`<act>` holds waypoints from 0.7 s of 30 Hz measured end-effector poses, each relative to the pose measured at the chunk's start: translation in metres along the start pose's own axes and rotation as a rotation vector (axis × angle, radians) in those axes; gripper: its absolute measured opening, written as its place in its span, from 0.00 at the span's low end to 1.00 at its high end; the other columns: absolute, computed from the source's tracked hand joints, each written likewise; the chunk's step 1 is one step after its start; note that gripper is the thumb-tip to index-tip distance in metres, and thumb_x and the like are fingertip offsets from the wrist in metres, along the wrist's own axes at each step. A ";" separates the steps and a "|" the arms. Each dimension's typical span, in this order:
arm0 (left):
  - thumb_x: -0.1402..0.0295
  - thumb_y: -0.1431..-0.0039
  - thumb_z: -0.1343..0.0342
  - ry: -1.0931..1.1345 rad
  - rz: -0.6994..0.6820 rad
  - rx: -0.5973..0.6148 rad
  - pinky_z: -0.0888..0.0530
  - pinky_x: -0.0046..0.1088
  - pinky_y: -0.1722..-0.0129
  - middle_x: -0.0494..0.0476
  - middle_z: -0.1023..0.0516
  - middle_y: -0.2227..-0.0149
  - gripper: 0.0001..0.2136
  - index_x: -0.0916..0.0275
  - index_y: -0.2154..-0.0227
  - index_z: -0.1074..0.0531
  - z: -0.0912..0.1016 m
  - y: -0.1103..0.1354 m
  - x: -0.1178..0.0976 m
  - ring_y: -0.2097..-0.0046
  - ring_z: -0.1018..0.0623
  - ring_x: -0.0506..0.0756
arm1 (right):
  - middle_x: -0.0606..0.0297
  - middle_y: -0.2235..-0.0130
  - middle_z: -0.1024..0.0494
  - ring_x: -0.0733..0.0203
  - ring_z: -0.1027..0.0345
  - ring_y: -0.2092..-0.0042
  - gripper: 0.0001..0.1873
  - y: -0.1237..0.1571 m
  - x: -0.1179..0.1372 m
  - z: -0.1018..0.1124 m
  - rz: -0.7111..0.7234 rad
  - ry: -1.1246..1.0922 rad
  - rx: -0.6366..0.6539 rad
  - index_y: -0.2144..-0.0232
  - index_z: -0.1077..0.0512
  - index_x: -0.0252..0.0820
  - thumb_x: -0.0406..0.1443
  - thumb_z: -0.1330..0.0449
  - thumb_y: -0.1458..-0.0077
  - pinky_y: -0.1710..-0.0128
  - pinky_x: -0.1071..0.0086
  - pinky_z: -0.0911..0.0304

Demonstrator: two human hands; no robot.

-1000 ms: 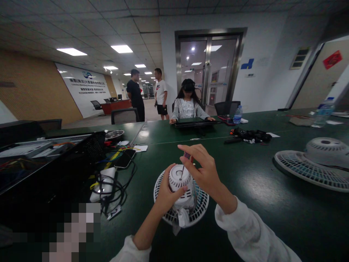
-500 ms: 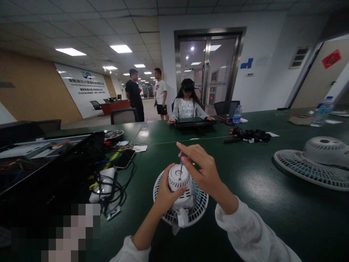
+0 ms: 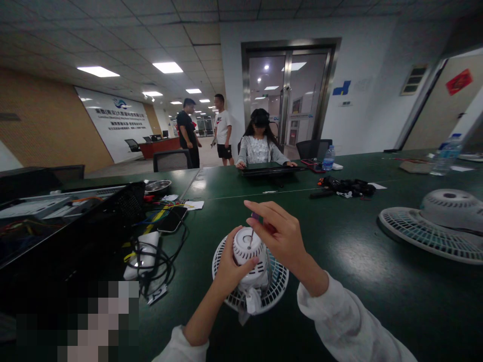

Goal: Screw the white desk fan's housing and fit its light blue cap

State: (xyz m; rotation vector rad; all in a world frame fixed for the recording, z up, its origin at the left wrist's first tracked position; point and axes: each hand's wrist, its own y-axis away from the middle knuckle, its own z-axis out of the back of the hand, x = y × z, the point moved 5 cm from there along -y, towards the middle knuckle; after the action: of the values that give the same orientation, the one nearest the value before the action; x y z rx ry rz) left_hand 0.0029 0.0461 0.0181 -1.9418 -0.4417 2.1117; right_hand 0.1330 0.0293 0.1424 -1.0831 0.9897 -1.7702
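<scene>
A small white fan motor housing (image 3: 249, 251) stands on its round white grille (image 3: 277, 284) on the dark green table (image 3: 339, 261) in front of me. My left hand (image 3: 230, 269) wraps around the housing from the left and holds it. My right hand (image 3: 281, 234) pinches a small screwdriver (image 3: 252, 232) by its purple handle. The thin metal shaft points down into the top of the housing.
A second white fan grille with motor (image 3: 433, 223) lies at the right. Tangled cables, a phone (image 3: 172, 219) and a black open case (image 3: 56, 221) crowd the left. A person sits across the table at a laptop (image 3: 269, 168); two people stand behind. Water bottles (image 3: 329, 158) and black gear (image 3: 349, 187) lie farther back.
My right hand's fingers have shifted slightly around the screwdriver handle, which stays in the housing top. The two people standing in the background have moved a little.
</scene>
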 end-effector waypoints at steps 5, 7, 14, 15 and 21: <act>0.63 0.59 0.37 0.003 -0.009 0.008 0.37 0.42 0.43 0.61 0.34 0.46 0.33 0.60 0.47 0.41 0.000 0.000 0.000 0.44 0.33 0.62 | 0.64 0.62 0.26 0.68 0.33 0.68 0.19 0.000 0.001 0.000 -0.014 -0.017 0.017 0.48 0.32 0.49 0.31 0.47 0.42 0.70 0.73 0.34; 0.62 0.58 0.37 0.009 -0.010 0.009 0.37 0.41 0.43 0.61 0.34 0.46 0.33 0.60 0.47 0.42 -0.001 0.000 0.001 0.44 0.33 0.62 | 0.64 0.62 0.26 0.68 0.34 0.68 0.21 0.000 0.002 0.000 -0.017 -0.020 0.036 0.47 0.33 0.49 0.30 0.48 0.42 0.70 0.73 0.34; 0.62 0.57 0.37 -0.014 -0.048 0.005 0.37 0.41 0.43 0.60 0.34 0.46 0.33 0.59 0.47 0.41 -0.001 0.000 0.004 0.44 0.33 0.62 | 0.63 0.59 0.25 0.62 0.33 0.58 0.25 -0.002 0.002 -0.001 0.033 -0.024 0.052 0.44 0.38 0.49 0.28 0.50 0.43 0.59 0.64 0.34; 0.61 0.57 0.37 -0.015 -0.055 0.004 0.37 0.41 0.43 0.60 0.34 0.46 0.33 0.59 0.47 0.41 -0.001 0.000 0.005 0.44 0.33 0.62 | 0.63 0.58 0.24 0.61 0.33 0.57 0.26 -0.002 0.003 -0.001 0.043 -0.029 0.051 0.43 0.38 0.49 0.28 0.51 0.43 0.58 0.62 0.35; 0.61 0.56 0.37 -0.007 -0.039 0.009 0.38 0.42 0.42 0.61 0.35 0.45 0.33 0.60 0.47 0.43 -0.001 0.000 0.006 0.43 0.33 0.62 | 0.64 0.62 0.23 0.61 0.33 0.60 0.23 -0.003 0.004 -0.001 0.075 -0.021 0.020 0.45 0.36 0.49 0.28 0.49 0.42 0.60 0.63 0.35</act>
State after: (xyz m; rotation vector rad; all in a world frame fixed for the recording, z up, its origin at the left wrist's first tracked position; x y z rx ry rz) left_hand 0.0030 0.0483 0.0128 -1.9059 -0.4669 2.0931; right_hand 0.1302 0.0270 0.1457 -1.0370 0.9859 -1.7014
